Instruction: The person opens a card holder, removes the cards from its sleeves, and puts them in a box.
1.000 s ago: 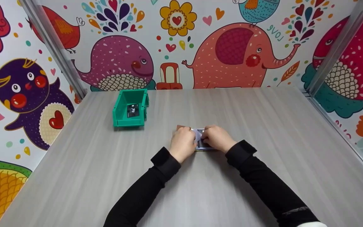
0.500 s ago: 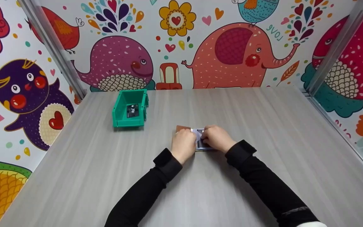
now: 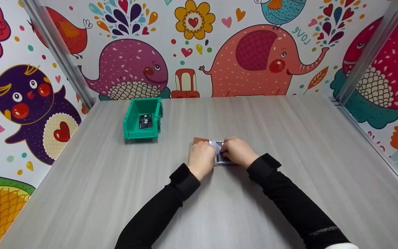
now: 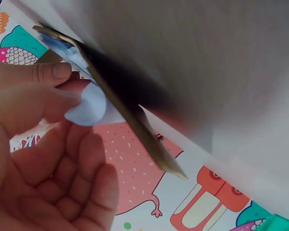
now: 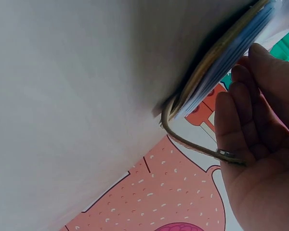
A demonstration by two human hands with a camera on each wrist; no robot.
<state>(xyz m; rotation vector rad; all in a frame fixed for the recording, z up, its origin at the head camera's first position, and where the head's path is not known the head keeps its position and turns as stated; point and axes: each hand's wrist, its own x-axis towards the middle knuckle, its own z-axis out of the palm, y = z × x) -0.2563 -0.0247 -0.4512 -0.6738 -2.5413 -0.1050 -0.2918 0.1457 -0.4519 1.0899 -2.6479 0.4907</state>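
A brown card holder with clear sleeves lies open on the table, mostly covered by both hands. My left hand grips it from the left; in the left wrist view its thumb and finger pinch a curled pale sleeve leaf. On the other side my right hand holds the sleeves, fingers curled with the tips at a dark pocket. In the right wrist view, the stacked bluish leaves stand beside its thumb. A strap with a metal snap sticks out from the cover.
A green bin stands at the back left of the table, with a black card bearing white lettering inside. Cartoon-printed walls enclose the back and sides, with metal posts at the corners.
My left hand has shifted slightly down and right, so more of the brown cover shows behind it. My right hand stays at the sleeves.
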